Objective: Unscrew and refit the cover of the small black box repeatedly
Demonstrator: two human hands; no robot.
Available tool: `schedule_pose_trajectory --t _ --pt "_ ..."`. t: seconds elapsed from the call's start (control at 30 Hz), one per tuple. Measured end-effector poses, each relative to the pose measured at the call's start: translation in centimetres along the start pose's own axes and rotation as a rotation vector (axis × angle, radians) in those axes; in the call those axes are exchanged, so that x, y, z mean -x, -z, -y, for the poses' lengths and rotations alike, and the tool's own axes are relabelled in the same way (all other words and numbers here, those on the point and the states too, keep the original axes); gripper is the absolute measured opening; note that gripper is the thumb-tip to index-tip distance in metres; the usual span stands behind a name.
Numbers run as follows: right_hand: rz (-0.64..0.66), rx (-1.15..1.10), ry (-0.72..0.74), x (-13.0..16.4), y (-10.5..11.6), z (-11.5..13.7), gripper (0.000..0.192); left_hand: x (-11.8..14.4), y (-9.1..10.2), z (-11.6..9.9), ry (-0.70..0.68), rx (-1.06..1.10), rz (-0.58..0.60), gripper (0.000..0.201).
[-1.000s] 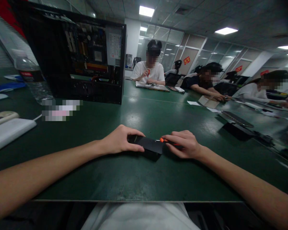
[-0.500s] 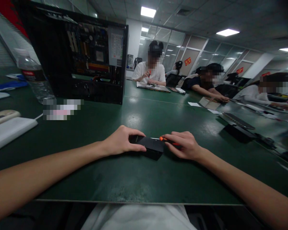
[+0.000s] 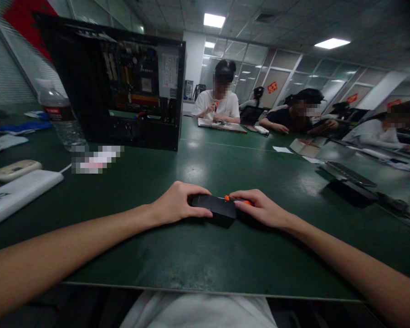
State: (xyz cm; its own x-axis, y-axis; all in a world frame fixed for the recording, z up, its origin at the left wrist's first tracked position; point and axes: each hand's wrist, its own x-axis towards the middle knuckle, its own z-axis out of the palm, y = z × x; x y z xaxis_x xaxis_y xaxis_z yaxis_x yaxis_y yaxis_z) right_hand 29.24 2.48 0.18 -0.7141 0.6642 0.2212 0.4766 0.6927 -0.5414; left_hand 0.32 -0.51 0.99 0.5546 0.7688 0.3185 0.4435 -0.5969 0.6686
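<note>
A small black box-shaped part (image 3: 217, 207) rests on the green table (image 3: 191, 259) in front of me. My left hand (image 3: 181, 202) grips its left end, thumb on the near side and fingers on the far side. At the box's right end, my right hand (image 3: 259, 209) is closed around a screwdriver (image 3: 248, 202) with an orange and black handle. The screwdriver points left, and its thin shaft lies along the box's far edge. Its tip is too small to make out.
An open computer case (image 3: 133, 91) stands at the back left, beside a plastic bottle (image 3: 63, 118). A white power strip (image 3: 23, 196) and a beige oval device (image 3: 15, 170) lie at the left. Dark hardware (image 3: 350, 175) sits at the right. Several people work across the table.
The screwdriver and my right hand have come closer to the box, and less of the shaft shows. My left hand keeps its hold. The whole view has shifted slightly.
</note>
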Motion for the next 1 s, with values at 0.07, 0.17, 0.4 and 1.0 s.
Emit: schedule_pose_trajectory --t 0.07,0.17,0.4,1.0 --pt "-0.026 0.064 0.047 0.1 0.4 -0.1 0.035 0.0 -0.1 -0.3 0.0 0.015 -0.018 0.045" --pt "-0.088 0.202 0.128 0.6 1.4 -0.5 0.029 -0.1 0.1 -0.8 0.047 0.076 -0.074 0.041" --pt "-0.101 0.448 -0.013 1.5 1.9 -1.5 0.028 -1.0 1.7 0.4 0.155 0.023 -0.219 0.048" --pt "-0.043 0.382 0.096 -0.5 -2.5 7.5 0.056 -1.7 0.4 0.8 0.423 0.686 -0.281 0.036"
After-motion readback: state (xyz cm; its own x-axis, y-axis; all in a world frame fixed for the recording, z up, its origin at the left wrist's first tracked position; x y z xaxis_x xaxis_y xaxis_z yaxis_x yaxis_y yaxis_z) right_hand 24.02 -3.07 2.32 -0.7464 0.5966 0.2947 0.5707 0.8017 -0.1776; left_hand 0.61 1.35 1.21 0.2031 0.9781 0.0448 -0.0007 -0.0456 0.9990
